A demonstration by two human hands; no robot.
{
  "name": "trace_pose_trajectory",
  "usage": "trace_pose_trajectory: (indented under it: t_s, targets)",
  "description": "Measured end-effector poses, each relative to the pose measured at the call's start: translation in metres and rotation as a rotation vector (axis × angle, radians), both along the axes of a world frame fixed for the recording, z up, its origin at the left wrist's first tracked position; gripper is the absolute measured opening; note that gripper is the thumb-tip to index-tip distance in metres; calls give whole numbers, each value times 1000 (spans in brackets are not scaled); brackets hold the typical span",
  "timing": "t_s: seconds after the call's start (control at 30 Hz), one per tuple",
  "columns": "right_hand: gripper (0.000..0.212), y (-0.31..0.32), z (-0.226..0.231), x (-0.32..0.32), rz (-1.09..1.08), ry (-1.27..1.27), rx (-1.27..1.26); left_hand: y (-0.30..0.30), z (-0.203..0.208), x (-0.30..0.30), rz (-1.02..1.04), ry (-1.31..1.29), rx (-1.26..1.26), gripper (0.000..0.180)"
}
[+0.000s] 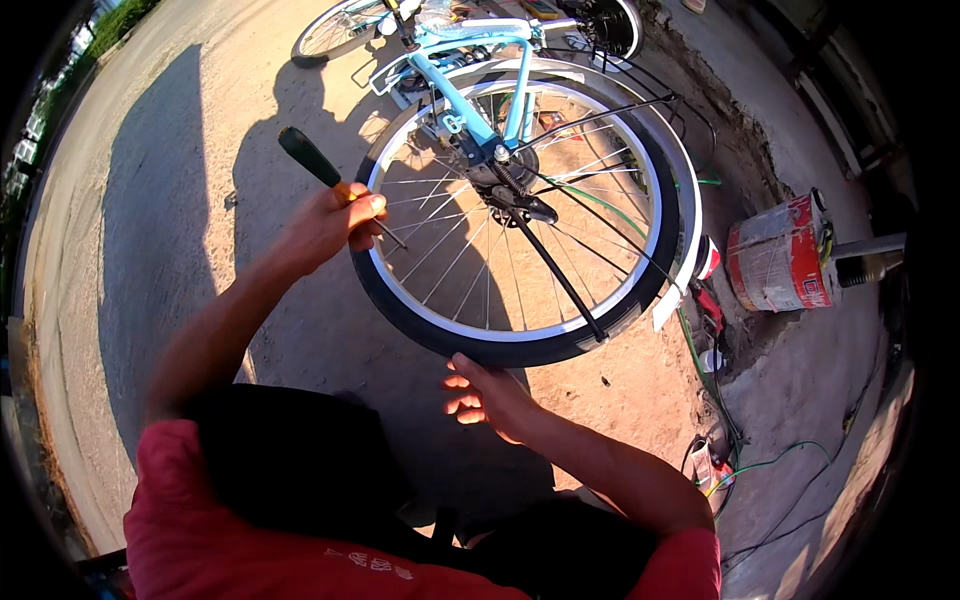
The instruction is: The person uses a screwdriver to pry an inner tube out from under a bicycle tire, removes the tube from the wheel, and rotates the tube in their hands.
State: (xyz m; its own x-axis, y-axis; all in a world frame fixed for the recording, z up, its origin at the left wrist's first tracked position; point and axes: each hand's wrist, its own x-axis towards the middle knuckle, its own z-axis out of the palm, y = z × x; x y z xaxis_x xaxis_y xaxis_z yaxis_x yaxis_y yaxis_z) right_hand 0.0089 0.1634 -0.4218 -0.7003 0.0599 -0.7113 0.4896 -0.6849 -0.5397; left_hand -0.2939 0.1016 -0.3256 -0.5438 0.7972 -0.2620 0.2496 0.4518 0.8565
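My left hand (335,222) is closed round a screwdriver with a dark green handle (308,157) and a yellow-orange collar. Its thin metal shaft points down toward the near left side of a bicycle wheel, among the spokes. The wheel has a black tyre (425,330) and a silver rim, and belongs to a bicycle with a light blue frame (455,95). Beside the tyre's near edge is my right hand (490,395), fingers loosely bent and apart, holding nothing; whether a fingertip touches the rubber I cannot tell. A pale mudguard (690,200) curves along the wheel's right side.
On the right, a dirty red and white bucket (778,258) stands on a concrete ledge. A green cord (690,345) runs down along its edge, past a crumpled packet (708,465). The bicycle's other wheel (330,38) lies at the far left, on sandy ground.
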Motion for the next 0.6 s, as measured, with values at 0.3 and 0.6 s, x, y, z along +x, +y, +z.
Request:
trace_pose_trajectory:
  t_s: [0.3, 0.6]
  targets:
    - [48, 27, -52, 49, -406, 239, 461, -14, -24, -30, 74, -90, 24, 33]
    - [49, -17, -36, 26, -257, 378, 402, -12, -43, -48, 276, -181, 205, 34]
